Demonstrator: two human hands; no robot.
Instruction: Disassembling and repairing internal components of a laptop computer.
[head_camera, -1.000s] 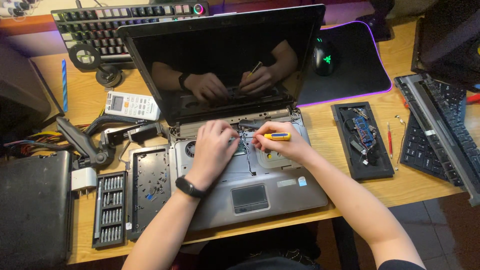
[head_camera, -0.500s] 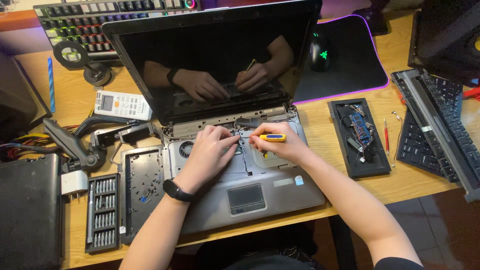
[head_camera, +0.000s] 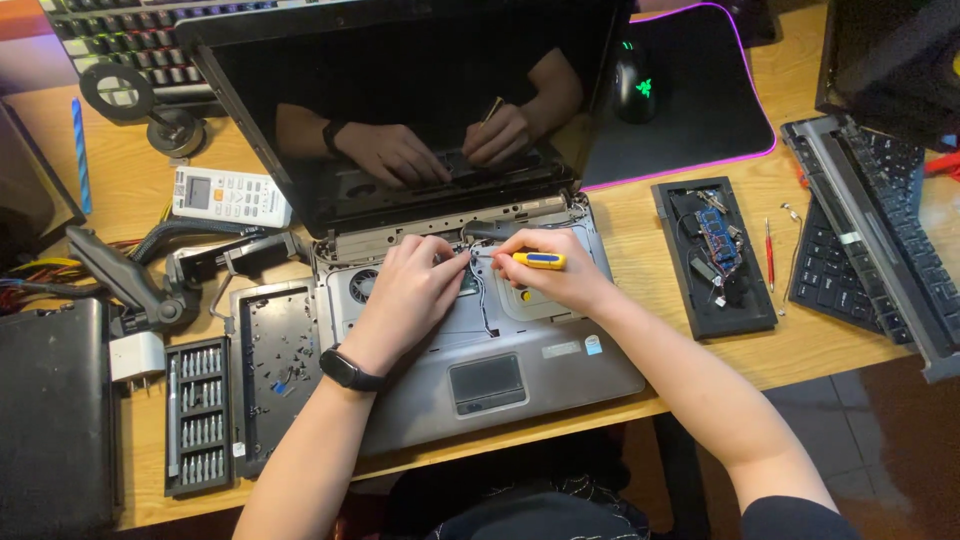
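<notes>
Pinched in the right hand (head_camera: 555, 275), a yellow screwdriver (head_camera: 535, 260) lies nearly level, tip toward the left hand (head_camera: 410, 295), whose curled fingers press on wires in the opened laptop (head_camera: 500, 380), gripping nothing visible. Left of it lie a bit set (head_camera: 198, 415) and panel (head_camera: 275, 370); a tray (head_camera: 715, 255) sits right. The desk's front edge runs just below the laptop.

both forearms are bare. a black band with a dark oblong face (head_camera: 348, 370) circles the left wrist. a dark short sleeve (head_camera: 800, 520) covers the right upper arm.
</notes>
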